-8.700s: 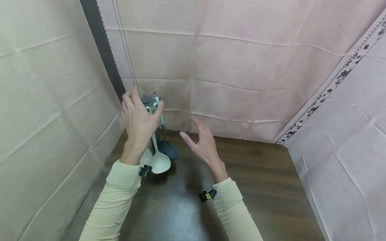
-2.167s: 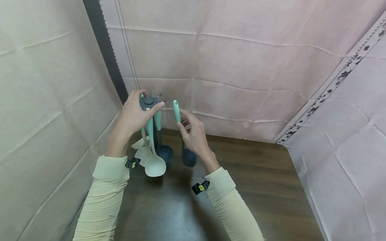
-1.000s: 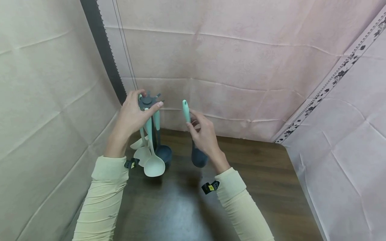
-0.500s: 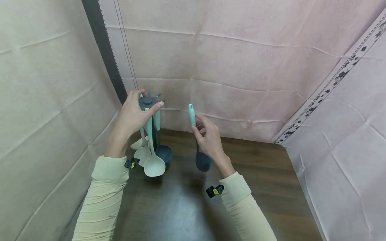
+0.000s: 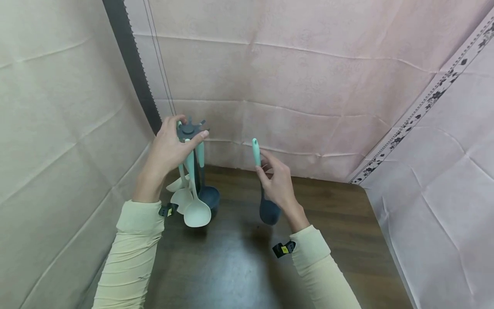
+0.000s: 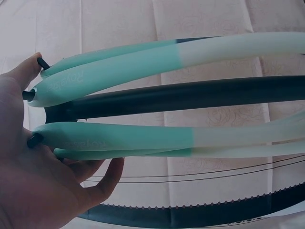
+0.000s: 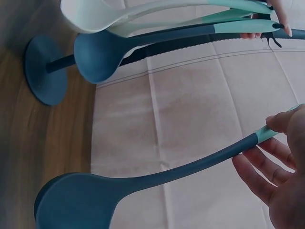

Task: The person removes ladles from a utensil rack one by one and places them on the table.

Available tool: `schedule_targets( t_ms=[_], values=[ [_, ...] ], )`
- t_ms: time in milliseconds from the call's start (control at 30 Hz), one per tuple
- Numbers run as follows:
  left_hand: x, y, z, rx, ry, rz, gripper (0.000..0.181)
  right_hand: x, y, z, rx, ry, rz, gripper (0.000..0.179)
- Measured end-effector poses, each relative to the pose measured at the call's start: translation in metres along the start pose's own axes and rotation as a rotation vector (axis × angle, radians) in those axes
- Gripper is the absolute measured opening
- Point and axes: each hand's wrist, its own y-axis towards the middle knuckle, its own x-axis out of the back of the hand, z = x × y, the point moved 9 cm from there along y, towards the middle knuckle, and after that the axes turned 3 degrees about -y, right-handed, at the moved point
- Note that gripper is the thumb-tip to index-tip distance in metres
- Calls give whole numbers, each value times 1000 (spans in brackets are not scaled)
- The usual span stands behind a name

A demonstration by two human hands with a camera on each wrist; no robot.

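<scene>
My left hand (image 5: 164, 152) grips the dark blue top of a utensil stand (image 5: 188, 130), thumb on one side and fingers round the other. Mint-handled utensils hang from its hooks: a white ladle (image 5: 197, 213), a dark blue ladle (image 7: 97, 55) and paler ones behind. My right hand (image 5: 279, 184) pinches the mint handle of a dark blue cooking spoon (image 5: 269, 212), held apart to the right of the stand. Its bowl points down, above the table. In the right wrist view the spoon's bowl is partly cut off by the frame.
The stand's round base (image 7: 45, 71) rests on the brown wooden table (image 5: 328, 240). Pale cloth hangs behind (image 5: 293, 86) and at both sides, with the left cloth (image 5: 77, 150) close to the left arm.
My right hand has taken the cooking spoon off the stand and moved it rightward, slightly nearer to me over the last second. My left hand stays at the stand's top.
</scene>
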Motion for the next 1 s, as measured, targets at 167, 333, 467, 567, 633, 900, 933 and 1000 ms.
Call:
schedule_targets(
  t_ms=[167, 333, 467, 567, 633, 900, 933, 1000],
  values=[
    [-1, 0, 0, 5, -1, 11, 102, 4, -4, -8, -9, -31, 6, 49],
    [-1, 1, 0, 2, -6, 5, 101, 10, -6, -14, -11, -53, -1, 49],
    [0, 1, 1, -2, -10, -3, 99, 15, -5, -17, -16, -57, -11, 48],
    [0, 2, 1, -2, -12, -4, 99, 17, -6, -20, -27, -55, -12, 48],
    [0, 2, 1, 1, -14, 0, 99, 19, -7, -23, -31, -58, -11, 49],
    [0, 3, 1, 15, -15, 8, 103, 28, -12, -36, -52, -108, -2, 49],
    [-1, 3, 1, 18, -14, 11, 104, 30, -13, -37, -56, -112, -5, 50],
    [-2, 3, 2, 25, -13, 17, 104, 34, -15, -42, -68, -125, -11, 49]
  ],
)
